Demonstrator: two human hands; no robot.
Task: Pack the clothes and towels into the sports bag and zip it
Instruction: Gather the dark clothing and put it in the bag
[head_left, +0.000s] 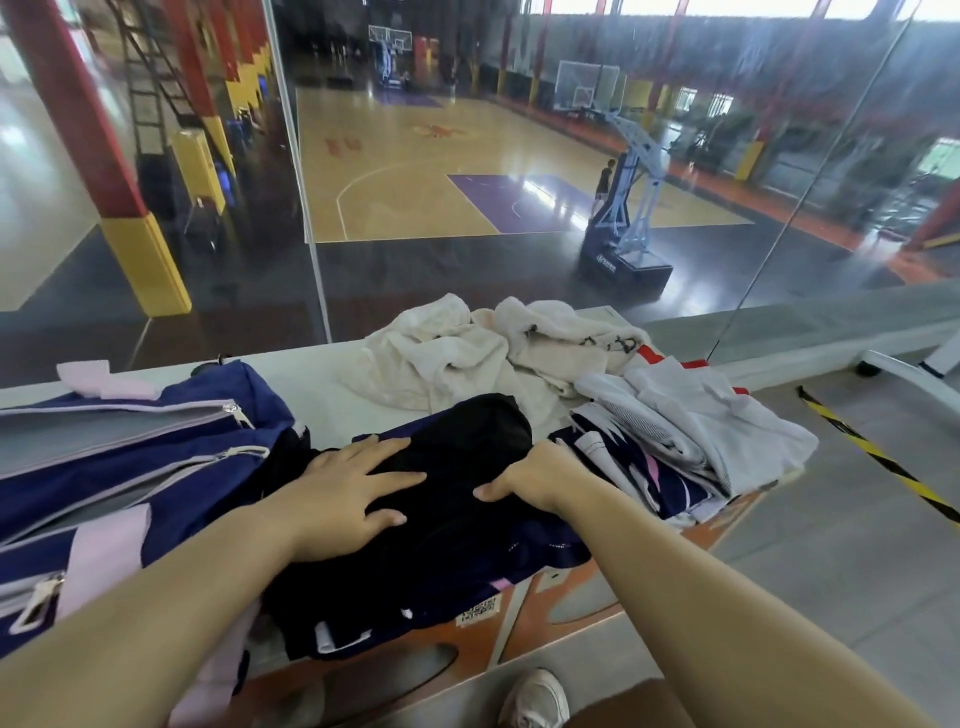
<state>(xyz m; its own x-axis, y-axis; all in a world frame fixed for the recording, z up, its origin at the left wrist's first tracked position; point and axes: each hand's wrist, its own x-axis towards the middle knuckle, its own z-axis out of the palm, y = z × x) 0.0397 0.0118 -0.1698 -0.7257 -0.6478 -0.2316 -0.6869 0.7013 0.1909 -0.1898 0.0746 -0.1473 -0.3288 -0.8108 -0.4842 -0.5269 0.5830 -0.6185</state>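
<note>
A black garment (457, 525) lies on a navy garment (540, 551) at the table's front. My left hand (348, 488) presses flat on the black garment's left side, fingers straight. My right hand (540, 475) grips the garment's right edge, thumb on top and fingers curled under the fold. The navy sports bag (130, 467) with lilac trim and straps lies at the left, its zips (236, 413) visible. Cream towels (467, 348) are heaped at the back of the table. A pile of white and navy sports shirts (691, 431) sits at the right.
The white table (322, 369) with an orange front panel stands against a glass wall overlooking a basketball court. My white shoe (535, 699) shows below the table edge. Yellow-black floor tape (883, 460) and a white wheeled frame (904, 371) lie to the right.
</note>
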